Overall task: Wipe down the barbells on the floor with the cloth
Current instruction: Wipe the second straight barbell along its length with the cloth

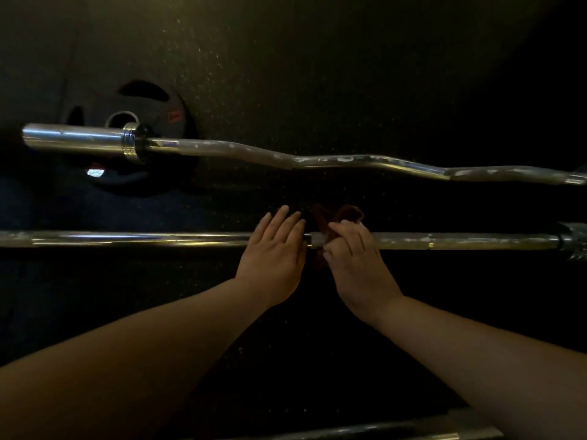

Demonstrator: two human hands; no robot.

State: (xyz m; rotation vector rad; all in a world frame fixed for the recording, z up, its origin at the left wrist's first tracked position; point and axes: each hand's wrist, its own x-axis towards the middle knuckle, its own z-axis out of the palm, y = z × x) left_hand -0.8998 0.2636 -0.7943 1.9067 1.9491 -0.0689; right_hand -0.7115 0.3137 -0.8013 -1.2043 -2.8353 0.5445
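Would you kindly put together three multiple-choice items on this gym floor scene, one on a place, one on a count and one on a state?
1. Where is the cloth?
A. On the weight plate
B. On the straight barbell, under the right hand
C. On the curved bar

2. How many weight plates lie on the floor?
A. One
B. Three
C. Five

3. How is the left hand?
A. Fist closed on the cloth
B. Open, resting on the straight bar
C. Lifted off, holding a plate

Answers:
1 B: the right hand presses the cloth onto the straight barbell.
2 A: one weight plate shows, under the curved bar.
3 B: the left hand lies with fingers extended across the bar.
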